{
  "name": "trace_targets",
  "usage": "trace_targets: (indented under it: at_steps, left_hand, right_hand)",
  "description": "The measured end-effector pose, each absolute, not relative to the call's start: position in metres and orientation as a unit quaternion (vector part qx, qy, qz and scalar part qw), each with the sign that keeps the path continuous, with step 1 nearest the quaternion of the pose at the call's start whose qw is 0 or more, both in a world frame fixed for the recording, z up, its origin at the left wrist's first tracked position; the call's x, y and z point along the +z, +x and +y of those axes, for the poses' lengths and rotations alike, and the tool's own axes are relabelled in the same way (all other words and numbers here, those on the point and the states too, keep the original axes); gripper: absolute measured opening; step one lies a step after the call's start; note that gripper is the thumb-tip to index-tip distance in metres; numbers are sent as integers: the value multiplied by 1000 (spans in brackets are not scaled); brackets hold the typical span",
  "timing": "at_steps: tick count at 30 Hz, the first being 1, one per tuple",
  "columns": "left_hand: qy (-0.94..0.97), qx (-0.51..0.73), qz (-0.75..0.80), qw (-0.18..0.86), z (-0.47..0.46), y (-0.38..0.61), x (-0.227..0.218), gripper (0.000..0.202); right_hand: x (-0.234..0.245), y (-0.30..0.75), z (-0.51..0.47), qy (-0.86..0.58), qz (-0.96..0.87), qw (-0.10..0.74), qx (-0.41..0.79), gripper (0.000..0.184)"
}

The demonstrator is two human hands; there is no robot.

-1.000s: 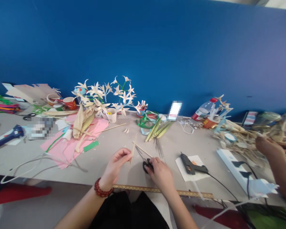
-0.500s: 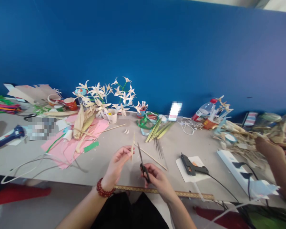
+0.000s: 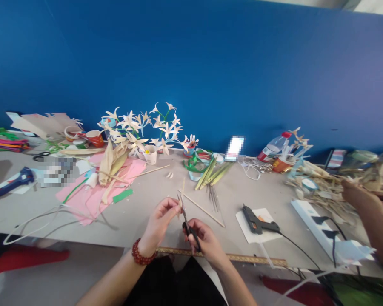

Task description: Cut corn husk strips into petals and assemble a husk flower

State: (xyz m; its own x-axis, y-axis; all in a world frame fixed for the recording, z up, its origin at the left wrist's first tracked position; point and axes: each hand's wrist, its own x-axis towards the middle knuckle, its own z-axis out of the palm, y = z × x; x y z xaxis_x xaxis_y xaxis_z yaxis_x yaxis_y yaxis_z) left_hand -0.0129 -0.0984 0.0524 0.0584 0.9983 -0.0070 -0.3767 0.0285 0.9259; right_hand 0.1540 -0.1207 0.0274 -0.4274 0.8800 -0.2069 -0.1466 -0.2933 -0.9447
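My left hand [image 3: 159, 223] pinches a thin, pale strip of dried husk [image 3: 182, 193] that stands upright between thumb and fingers. A red bead bracelet circles that wrist. My right hand [image 3: 206, 240] grips the black handles of small scissors [image 3: 187, 221]. The blades point up and left and meet the lower end of the strip. Both hands hover over the near edge of the grey table [image 3: 153, 208].
A black glue gun [image 3: 255, 219] lies on white paper to the right, beside a white power strip [image 3: 319, 229]. Another person's hand [image 3: 359, 197] works in dried husks at far right. Husk flowers [image 3: 140, 127], green leaves [image 3: 212, 172], pink paper [image 3: 92, 191] and cups fill the back.
My right hand lifted the scissors off the table and brought them to the strip. The left hand kept its hold on the strip and shifted slightly nearer.
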Motion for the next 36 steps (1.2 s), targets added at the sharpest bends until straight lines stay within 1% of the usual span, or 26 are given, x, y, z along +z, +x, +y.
trace_targets:
  at_steps: [9,36]
  left_hand:
    - [394,572,382,610,-98,-13,52,12]
    - [393,567,389,610,-99,-13,53,15]
  right_hand:
    - [21,148,-121,-418,-459,368,692,52]
    - [18,153,-118,-432,-471,370,674,48]
